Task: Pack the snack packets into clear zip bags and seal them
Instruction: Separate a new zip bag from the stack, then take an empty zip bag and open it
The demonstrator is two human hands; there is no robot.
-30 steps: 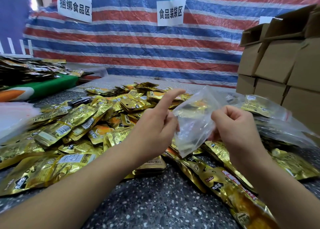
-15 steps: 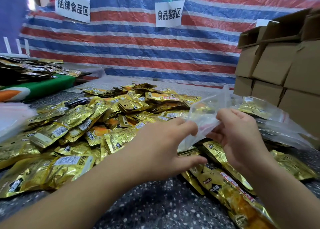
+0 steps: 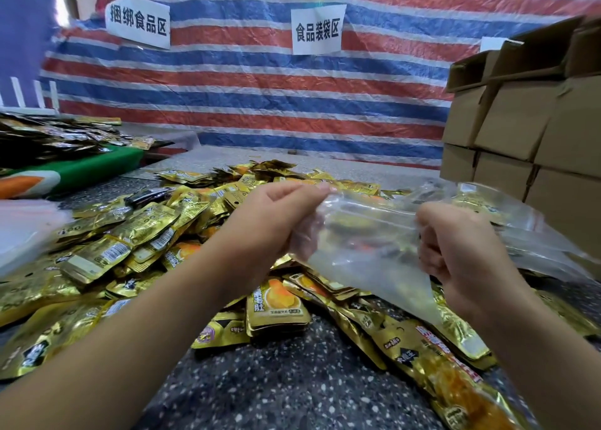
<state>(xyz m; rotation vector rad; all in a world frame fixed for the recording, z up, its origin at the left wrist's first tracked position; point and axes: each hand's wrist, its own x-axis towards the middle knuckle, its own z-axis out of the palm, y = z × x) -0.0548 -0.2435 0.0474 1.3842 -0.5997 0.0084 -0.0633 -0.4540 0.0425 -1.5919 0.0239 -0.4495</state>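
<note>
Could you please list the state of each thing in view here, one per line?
Clear zip bag: held up between both hands, looks empty, mouth state unclear.
Left hand: gripping the bag's left edge.
Right hand: closed on the bag's right edge.
Gold snack packets: loose, heaped on the table, unpacked.
Filled bags: lying behind the right hand, packets inside.
Cardboard boxes: stacked, top flaps open.

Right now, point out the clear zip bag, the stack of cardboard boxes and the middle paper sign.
clear zip bag (image 3: pixel 364 234), head view, on its stretched middle panel.
cardboard boxes (image 3: pixel 510 117), head view, on a front face.
middle paper sign (image 3: pixel 318 30), head view, on its printed centre.
</note>
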